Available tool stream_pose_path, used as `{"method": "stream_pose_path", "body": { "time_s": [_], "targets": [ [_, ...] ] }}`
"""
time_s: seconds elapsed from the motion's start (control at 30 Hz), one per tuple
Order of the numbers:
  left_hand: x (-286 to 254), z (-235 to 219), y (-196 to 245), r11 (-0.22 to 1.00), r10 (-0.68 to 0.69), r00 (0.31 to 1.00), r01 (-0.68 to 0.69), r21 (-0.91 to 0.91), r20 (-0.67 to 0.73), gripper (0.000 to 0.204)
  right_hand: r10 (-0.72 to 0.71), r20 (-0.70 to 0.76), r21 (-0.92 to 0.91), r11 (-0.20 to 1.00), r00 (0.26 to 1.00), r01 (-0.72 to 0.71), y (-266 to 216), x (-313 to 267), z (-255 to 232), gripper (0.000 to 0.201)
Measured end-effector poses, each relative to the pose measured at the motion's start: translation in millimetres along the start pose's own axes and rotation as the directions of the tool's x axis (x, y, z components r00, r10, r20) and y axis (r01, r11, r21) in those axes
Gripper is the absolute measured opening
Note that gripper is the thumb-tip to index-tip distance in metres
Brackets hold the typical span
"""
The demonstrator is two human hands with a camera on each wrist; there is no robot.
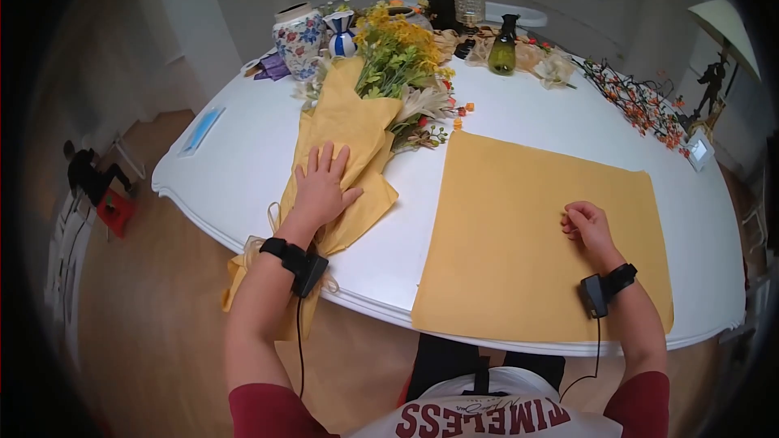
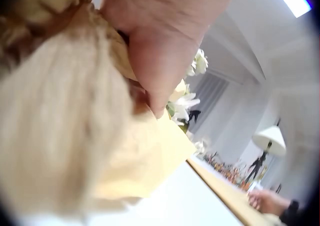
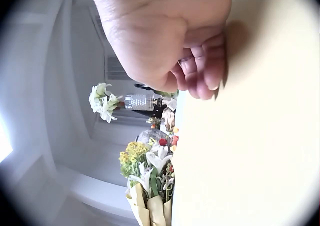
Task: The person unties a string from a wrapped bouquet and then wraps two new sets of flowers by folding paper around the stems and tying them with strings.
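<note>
My left hand (image 1: 320,188) rests with spread fingers on the yellow wrapping paper (image 1: 334,118) of a bouquet. Yellow flowers (image 1: 402,39), green leaves and white lilies (image 1: 423,104) stick out of the far end of this wrap. A pale ribbon (image 1: 253,251) is tied round the near end, which hangs over the table edge. On the right, a flat sheet of yellow paper (image 1: 519,251) lies on the white table. My right hand (image 1: 590,227) is over that sheet, fingers loosely curled and holding nothing; in the right wrist view its fingertips (image 3: 212,78) are close to the paper.
Behind the bouquet stand a floral vase (image 1: 299,39) and a blue-and-white vase (image 1: 342,34). A green glass vase (image 1: 503,50) is at the back. Red-berried branches (image 1: 641,101) and a lamp (image 1: 726,32) stand at the right. A blue packet (image 1: 201,130) lies at the left.
</note>
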State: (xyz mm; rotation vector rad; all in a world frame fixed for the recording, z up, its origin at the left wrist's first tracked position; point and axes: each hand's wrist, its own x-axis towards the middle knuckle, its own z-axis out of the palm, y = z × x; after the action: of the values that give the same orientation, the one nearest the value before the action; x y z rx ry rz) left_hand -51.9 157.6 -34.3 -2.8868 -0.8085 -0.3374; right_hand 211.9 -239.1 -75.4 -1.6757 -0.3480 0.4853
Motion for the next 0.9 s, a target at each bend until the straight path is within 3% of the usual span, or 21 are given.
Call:
{"method": "stream_pose_path", "body": {
  "time_s": [0.07,0.1,0.17,0.2,0.27,0.3,0.37,0.43,0.6,0.9],
  "targets": [
    [0.0,6.1,-2.0,1.0,0.004,1.0,-0.004,-0.028,-0.015,0.078,-0.133,0.016,-0.14,0.981,0.991,0.134,1.2,-27.2,-20.8,0.02],
    [0.2,7.3,-3.7,0.999,-0.005,1.0,0.005,-0.037,-0.023,0.078,-0.125,-0.003,-0.142,0.982,0.992,0.123,2.7,-45.1,-32.2,0.02],
    [0.7,9.3,-6.9,0.998,0.013,1.0,-0.014,-0.054,-0.019,0.078,-0.333,-0.092,-0.554,0.8,0.938,0.23,9.0,-85.3,-48.9,0.029],
    [1.1,12.1,-9.7,0.997,-0.012,1.0,0.01,-0.079,-0.022,0.078,-0.318,-0.121,-0.561,0.804,0.94,0.2,14.8,-100.2,-47.8,0.029],
    [2.6,18.0,-13.0,0.993,0.025,1.0,-0.025,-0.119,-0.007,0.078,-0.609,-0.01,-0.854,0.418,0.793,0.31,29.5,-139.1,-44.4,0.035],
    [1.7,20.7,-16.3,0.988,0.008,1.0,-0.011,-0.154,-0.023,0.078,-0.593,-0.05,-0.869,0.423,0.804,0.258,32.1,-151.8,-40.6,0.035],
    [4.1,22.7,-19.3,0.981,0.03,0.999,-0.036,-0.191,-0.035,0.078,-0.577,0.015,-0.895,0.357,0.817,0.269,33.2,-154.4,-24.1,0.036],
    [3.0,23.4,-19.7,0.984,-0.014,1.0,0.011,-0.179,-0.018,0.078,-0.564,-0.012,-0.898,0.37,0.826,0.239,28.6,-151.5,-18.2,0.036],
    [3.9,31.3,-24.4,0.986,0.014,0.999,-0.02,-0.166,-0.037,0.079,-0.582,-0.039,-0.9,0.374,0.812,0.224,27.8,-149.2,-17.3,0.034],
    [1.7,33.7,-29.0,0.976,0.056,0.983,-0.091,-0.197,-0.177,0.075,-0.609,-0.04,-0.877,0.402,0.792,0.264,29.2,-150.0,-20.1,0.033]
  ]
}}
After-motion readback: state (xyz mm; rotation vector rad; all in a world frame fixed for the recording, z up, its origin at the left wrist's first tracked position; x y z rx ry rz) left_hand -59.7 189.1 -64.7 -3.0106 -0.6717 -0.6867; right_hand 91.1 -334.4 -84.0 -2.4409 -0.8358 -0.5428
